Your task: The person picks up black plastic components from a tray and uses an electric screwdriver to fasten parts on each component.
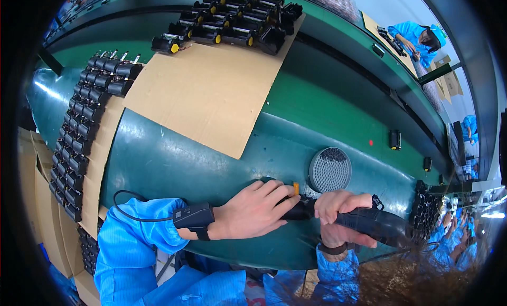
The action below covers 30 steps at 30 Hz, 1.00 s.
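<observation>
My left hand (254,210) reaches over the bench with its fingers closed around a small black housing (300,211). A yellow tab (296,188) sticks up beside the fingertips; much of the housing is hidden. My right hand (339,204) is wrapped around a black power screwdriver (374,222), which lies nearly level with its front end toward the housing. Whether its tip touches the housing cannot be seen. Just beyond the hands stands a round grey dish (312,171) with a dimpled bottom, holding small dark screws (332,155) at its far side.
Brown cardboard (195,97) lies on the green bench (158,163), with rows of black housings (227,23) at the far end. More black housings (79,132) line the left side. Single units (395,139) sit on the green ledge. A co-worker (417,39) sits beyond.
</observation>
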Each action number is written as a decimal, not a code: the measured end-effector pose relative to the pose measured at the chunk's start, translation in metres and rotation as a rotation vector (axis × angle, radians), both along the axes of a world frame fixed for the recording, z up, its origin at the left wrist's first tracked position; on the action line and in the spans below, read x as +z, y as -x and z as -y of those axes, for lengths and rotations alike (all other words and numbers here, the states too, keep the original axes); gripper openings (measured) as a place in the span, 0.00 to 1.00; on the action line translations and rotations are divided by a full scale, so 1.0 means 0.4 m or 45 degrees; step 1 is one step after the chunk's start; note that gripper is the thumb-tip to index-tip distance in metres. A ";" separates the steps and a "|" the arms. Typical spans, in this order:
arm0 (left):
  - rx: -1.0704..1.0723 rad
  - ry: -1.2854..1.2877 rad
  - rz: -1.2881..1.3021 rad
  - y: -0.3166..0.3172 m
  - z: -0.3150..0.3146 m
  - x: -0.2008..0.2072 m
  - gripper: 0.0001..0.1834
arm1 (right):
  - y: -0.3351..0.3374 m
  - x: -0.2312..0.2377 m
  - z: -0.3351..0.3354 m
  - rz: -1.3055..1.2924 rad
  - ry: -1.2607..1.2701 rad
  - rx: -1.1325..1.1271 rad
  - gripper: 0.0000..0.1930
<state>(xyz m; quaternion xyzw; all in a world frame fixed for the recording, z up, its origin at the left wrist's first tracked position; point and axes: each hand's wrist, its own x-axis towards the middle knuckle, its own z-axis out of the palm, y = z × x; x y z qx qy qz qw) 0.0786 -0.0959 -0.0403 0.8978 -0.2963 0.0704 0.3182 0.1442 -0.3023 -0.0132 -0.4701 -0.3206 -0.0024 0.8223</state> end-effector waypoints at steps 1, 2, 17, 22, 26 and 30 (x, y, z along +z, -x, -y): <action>0.001 0.022 -0.014 0.000 -0.001 0.000 0.33 | -0.001 0.000 -0.001 -0.001 0.004 0.011 0.47; 0.002 0.020 -0.012 0.002 -0.004 0.001 0.33 | -0.002 -0.001 -0.002 -0.002 0.008 0.023 0.47; 0.022 0.003 -0.044 0.005 -0.010 -0.006 0.36 | -0.037 0.056 0.029 -0.001 -0.117 -0.025 0.44; 0.029 0.003 -0.046 0.003 -0.014 -0.004 0.36 | -0.154 0.043 0.030 -0.077 -0.064 -0.283 0.46; 0.014 0.018 -0.043 -0.002 -0.012 -0.007 0.36 | -0.182 -0.002 0.030 -0.134 0.024 -0.380 0.47; 0.009 0.017 -0.035 -0.001 -0.012 -0.011 0.37 | -0.184 -0.015 0.027 -0.164 0.023 -0.344 0.47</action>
